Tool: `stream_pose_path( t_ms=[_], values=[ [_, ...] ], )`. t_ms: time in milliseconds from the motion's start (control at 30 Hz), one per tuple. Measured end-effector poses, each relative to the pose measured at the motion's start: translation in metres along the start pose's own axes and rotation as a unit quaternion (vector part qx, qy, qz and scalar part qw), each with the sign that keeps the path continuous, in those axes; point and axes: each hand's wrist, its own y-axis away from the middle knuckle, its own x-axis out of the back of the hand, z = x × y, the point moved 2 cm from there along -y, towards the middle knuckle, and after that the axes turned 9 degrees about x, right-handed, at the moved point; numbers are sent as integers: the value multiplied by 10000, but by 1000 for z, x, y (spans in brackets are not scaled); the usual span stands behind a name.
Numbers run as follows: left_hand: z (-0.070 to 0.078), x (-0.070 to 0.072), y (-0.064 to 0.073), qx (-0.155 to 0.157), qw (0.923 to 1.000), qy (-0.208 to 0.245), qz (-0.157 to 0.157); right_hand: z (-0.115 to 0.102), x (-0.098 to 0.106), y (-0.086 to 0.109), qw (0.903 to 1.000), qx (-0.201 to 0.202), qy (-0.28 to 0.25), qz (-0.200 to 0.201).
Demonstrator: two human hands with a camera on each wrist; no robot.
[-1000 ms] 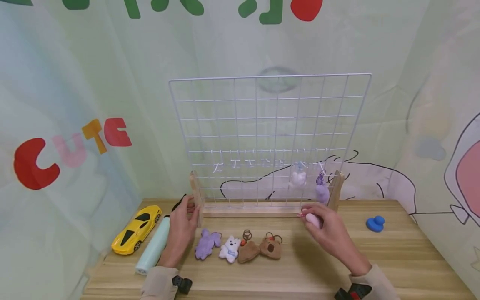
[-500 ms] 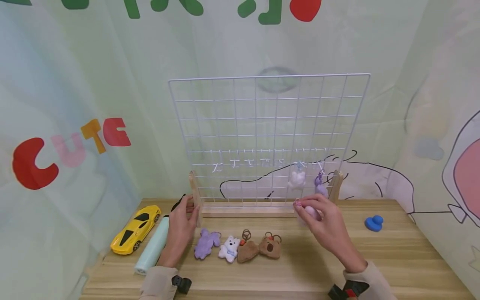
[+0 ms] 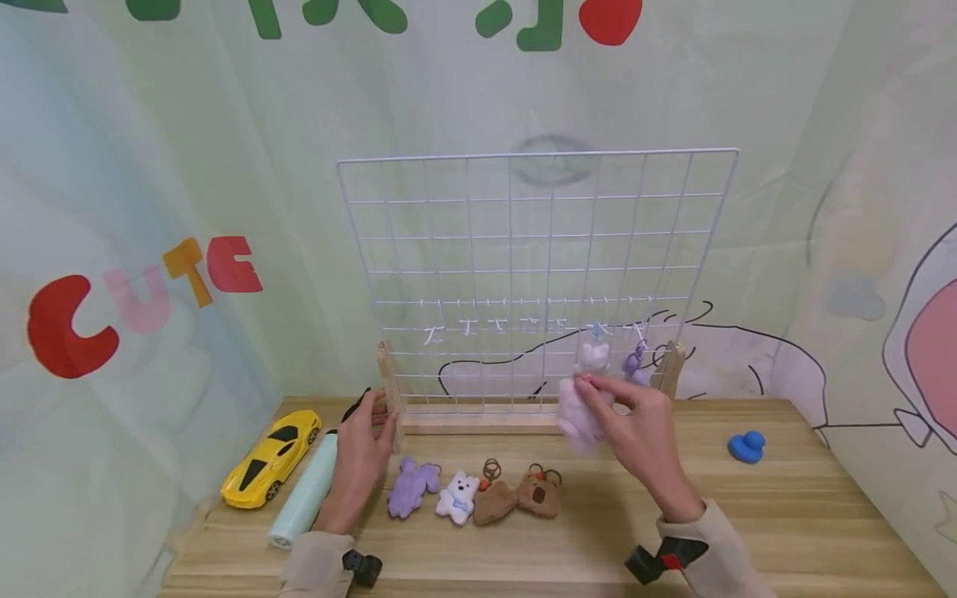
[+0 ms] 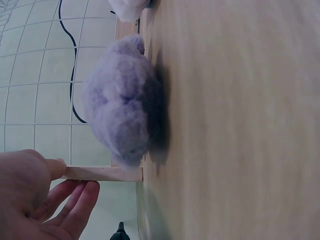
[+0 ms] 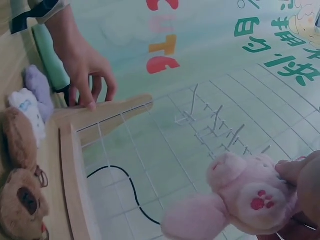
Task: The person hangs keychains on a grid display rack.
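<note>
My right hand [image 3: 646,440] pinches a pink plush keychain [image 3: 579,423] by its top, in front of the wire grid rack [image 3: 538,154]. The right wrist view shows a red paw print on this plush [image 5: 250,192]. With thumb and fingers on opposite sides, my left hand [image 3: 360,453] grips the left wooden post [image 4: 105,173] of the rack's stand. On the rack's right hooks hang a white plush [image 3: 595,357] and a purple plush [image 3: 634,365], partly hidden by my right hand. Several white hooks [image 3: 469,325] to their left hold nothing.
In front of the rack lie a purple plush [image 3: 409,488], a white bear plush [image 3: 458,498] and two brown plush keychains [image 3: 540,495]. A yellow toy car [image 3: 271,458] and a mint-green cylinder [image 3: 305,492] are at left. A blue duck-like object [image 3: 748,447] sits at right.
My right hand has lifted the pink plush from near the tabletop, moving up and left; the plush now hangs fully visible before the grid. My left hand has stayed on the post.
</note>
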Motion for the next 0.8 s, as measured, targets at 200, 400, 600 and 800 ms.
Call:
stream_pose_path(
  t_ms=[200, 400, 600, 800],
  values=[
    [0, 0, 0, -42, 10000, -4, -3, -3, -10, -11, 9996, -238, -85, 94],
    [0, 0, -1, -67, 10000, 7, 26, -7, -14, -19, 9987, -327, -398, 35],
    [-1, -1, -1, -49, 10000, 17, -1, -6, -18, -25, 9992, -222, -334, -72],
    [-2, -1, -1, -11, 10000, 1, -39, -9, -20, -40, 9995, 94, -165, -250]
  ],
)
